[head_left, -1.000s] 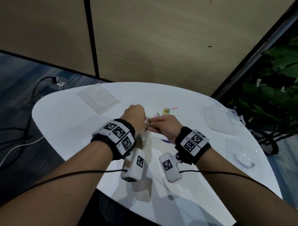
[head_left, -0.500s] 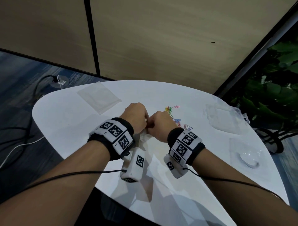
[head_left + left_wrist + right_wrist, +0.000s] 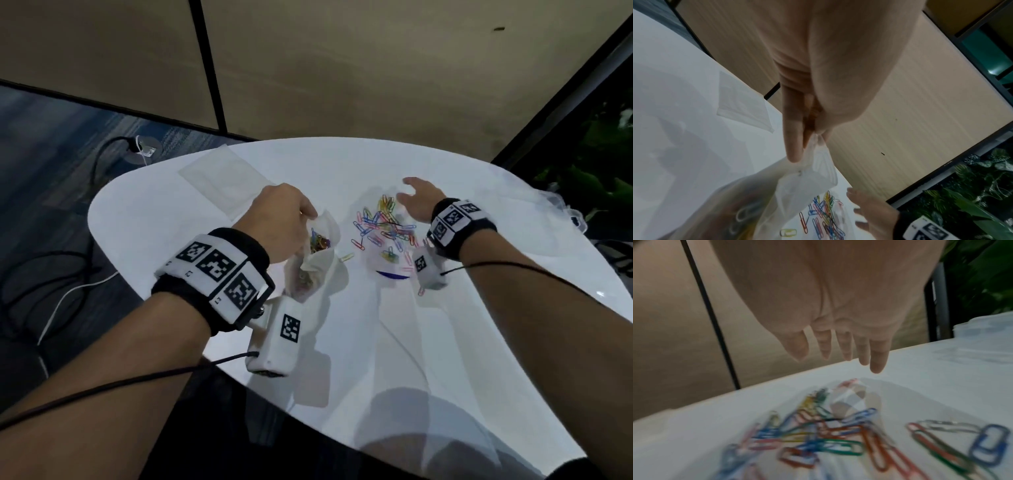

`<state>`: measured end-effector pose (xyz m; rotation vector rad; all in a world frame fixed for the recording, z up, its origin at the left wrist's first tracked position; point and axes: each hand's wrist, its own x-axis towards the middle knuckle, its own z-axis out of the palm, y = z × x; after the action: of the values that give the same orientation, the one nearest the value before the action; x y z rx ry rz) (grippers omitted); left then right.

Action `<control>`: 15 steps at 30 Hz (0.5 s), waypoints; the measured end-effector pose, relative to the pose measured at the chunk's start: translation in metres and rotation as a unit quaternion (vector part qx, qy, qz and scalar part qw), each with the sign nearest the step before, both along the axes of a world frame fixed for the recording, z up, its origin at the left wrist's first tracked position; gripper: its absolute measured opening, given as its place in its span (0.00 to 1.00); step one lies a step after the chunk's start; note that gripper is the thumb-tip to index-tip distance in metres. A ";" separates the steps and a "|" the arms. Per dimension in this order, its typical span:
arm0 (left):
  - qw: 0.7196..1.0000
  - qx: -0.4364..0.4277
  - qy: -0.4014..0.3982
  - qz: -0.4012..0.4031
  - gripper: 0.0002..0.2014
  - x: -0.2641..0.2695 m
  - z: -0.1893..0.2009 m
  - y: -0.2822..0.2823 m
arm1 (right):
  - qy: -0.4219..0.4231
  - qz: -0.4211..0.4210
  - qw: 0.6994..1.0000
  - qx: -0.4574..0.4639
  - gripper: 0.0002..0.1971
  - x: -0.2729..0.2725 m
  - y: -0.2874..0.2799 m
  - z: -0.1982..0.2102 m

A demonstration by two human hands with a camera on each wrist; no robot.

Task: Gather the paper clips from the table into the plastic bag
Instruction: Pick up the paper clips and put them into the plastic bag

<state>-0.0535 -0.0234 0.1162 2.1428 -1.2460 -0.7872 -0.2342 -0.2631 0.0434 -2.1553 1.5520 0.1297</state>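
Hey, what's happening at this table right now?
A person is collecting coloured paper clips into a clear plastic bag. The left hand pinches the bag's rim and holds it open; some clips already lie inside. The right hand hovers, fingers spread and empty, above the loose paper clips scattered on the white table. Plenty of clips remain outside the bag, beside its mouth.
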 end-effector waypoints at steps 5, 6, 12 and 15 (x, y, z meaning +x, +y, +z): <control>1.000 0.006 -0.011 -0.008 0.15 0.007 0.002 0.000 | 0.045 0.024 0.998 0.031 0.30 0.007 -0.023 -0.027; 1.000 0.006 -0.012 -0.010 0.15 0.008 0.003 -0.001 | 0.050 0.036 0.998 0.028 0.30 0.013 -0.023 -0.031; 1.000 0.002 -0.022 -0.012 0.15 0.008 0.002 -0.008 | 0.132 0.225 0.962 -0.078 0.15 0.029 0.005 -0.037; 0.999 0.003 -0.028 -0.021 0.16 0.004 0.002 -0.009 | 0.158 0.261 0.942 -0.137 0.07 0.025 0.020 -0.036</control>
<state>-0.0490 -0.0323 0.1178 2.1639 -1.3230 -0.7526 -0.2096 -0.2430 0.0077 -2.8471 1.1609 0.4776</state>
